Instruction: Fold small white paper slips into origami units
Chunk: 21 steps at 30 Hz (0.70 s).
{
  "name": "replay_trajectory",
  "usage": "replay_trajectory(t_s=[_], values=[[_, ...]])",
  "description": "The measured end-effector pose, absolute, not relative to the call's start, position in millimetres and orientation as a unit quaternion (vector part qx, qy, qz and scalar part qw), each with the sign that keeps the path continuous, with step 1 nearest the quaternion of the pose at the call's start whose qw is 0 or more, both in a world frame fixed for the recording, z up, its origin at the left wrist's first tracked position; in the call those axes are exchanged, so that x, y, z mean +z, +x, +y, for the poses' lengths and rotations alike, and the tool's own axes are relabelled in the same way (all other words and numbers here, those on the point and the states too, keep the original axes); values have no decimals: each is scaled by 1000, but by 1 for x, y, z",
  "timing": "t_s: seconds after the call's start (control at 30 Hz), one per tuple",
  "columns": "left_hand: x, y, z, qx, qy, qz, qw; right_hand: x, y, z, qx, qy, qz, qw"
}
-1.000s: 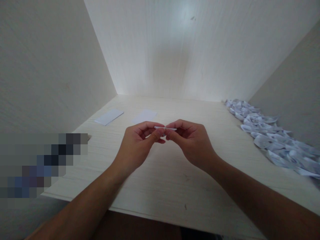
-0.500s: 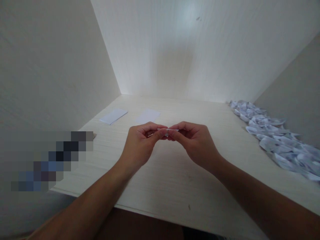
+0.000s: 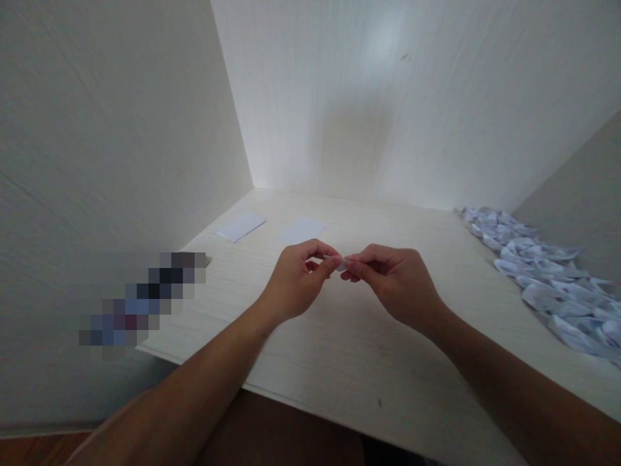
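Note:
A small folded piece of white paper (image 3: 341, 265) is held above the table between my two hands. My left hand (image 3: 301, 275) pinches its left end between thumb and fingers. On the other end, the thumb and fingers of my right hand (image 3: 394, 275) are closed as well. The fingertips of both hands nearly meet and cover most of the paper, so its exact shape is hidden. Just beyond my left hand a white paper sheet (image 3: 304, 229) lies flat. Farther left rests a stack of white paper (image 3: 242, 227).
Many folded white paper pieces (image 3: 543, 259) lie heaped along the table's right side. The pale table (image 3: 310, 362) is bounded by a back wall (image 3: 301, 97) and side walls. A pixelated patch (image 3: 145, 298) covers something at the left edge.
The view has shifted, so the whole scene sits farther right. My hands have turned the paper slightly, and its left end now tilts up.

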State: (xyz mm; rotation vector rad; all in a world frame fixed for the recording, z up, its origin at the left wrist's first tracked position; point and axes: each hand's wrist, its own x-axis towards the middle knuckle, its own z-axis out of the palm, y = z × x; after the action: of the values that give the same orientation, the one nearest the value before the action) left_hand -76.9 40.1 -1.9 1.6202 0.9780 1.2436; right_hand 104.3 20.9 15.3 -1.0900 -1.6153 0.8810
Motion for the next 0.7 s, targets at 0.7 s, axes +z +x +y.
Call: replay_trajectory(t_s=[0.7], values=[[5, -95, 49, 447, 596, 288, 602, 4, 109, 31, 665, -371, -446, 471]])
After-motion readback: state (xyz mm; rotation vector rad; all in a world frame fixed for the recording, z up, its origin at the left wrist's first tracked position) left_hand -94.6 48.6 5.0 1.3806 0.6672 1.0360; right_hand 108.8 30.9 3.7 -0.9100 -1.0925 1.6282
